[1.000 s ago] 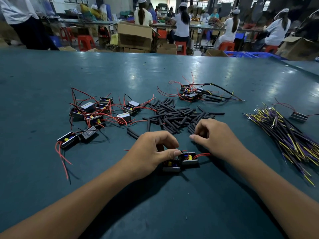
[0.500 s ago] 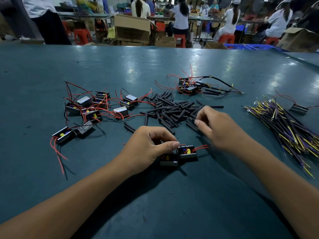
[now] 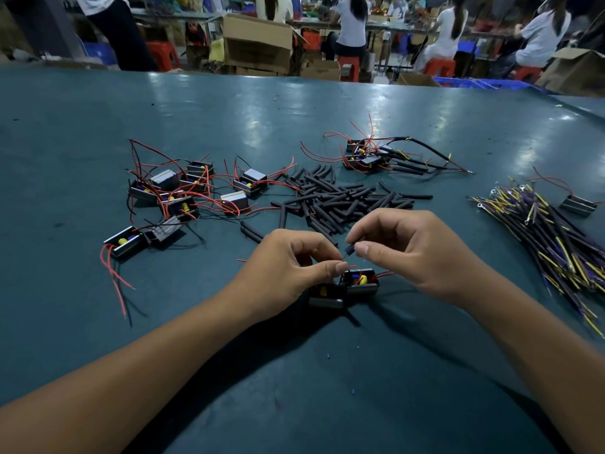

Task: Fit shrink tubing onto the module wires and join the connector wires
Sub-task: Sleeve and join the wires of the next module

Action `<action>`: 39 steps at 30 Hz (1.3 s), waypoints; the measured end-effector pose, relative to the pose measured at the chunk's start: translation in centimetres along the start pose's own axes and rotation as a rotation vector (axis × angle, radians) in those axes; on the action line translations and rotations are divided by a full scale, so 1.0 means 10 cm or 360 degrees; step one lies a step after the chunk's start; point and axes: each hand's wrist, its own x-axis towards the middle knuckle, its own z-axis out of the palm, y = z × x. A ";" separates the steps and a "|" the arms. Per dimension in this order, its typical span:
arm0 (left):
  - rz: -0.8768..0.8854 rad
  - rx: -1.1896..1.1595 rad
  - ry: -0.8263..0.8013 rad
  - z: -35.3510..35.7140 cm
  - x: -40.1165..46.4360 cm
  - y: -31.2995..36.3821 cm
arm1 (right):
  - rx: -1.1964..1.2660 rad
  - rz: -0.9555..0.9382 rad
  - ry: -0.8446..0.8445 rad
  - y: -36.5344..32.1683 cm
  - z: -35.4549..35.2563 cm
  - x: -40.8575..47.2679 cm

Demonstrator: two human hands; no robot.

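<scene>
Black shrink tube (image 3: pixel 350 249) pinched in the right hand (image 3: pixel 409 247) just above two modules (image 3: pixel 347 286) on the teal table (image 3: pixel 98 126).
Left hand (image 3: pixel 288 273) pinches a thin module wire (image 3: pixel 343 257) meeting the tube's lower end; the loose tubing pile (image 3: pixel 340 198) lies just beyond.

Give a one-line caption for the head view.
Right hand brings shrink tube to module wire pinched by left hand.
</scene>
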 end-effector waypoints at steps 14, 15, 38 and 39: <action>0.0021 0.0014 -0.0007 -0.01 0.00 -0.03 | -0.0079 -0.0022 -0.0025 -0.05 0.02 0.00; 0.0026 0.0014 -0.0006 -0.01 0.00 -0.03 | -0.0044 -0.0017 -0.0034 -0.05 0.02 0.00; -0.0066 -0.0022 -0.0037 -0.04 0.00 0.00 | -0.0196 -0.0042 0.0054 0.02 0.12 0.02; -0.0062 -0.0019 -0.0032 -0.04 0.01 0.00 | -0.0186 -0.0030 0.0069 0.03 0.13 0.03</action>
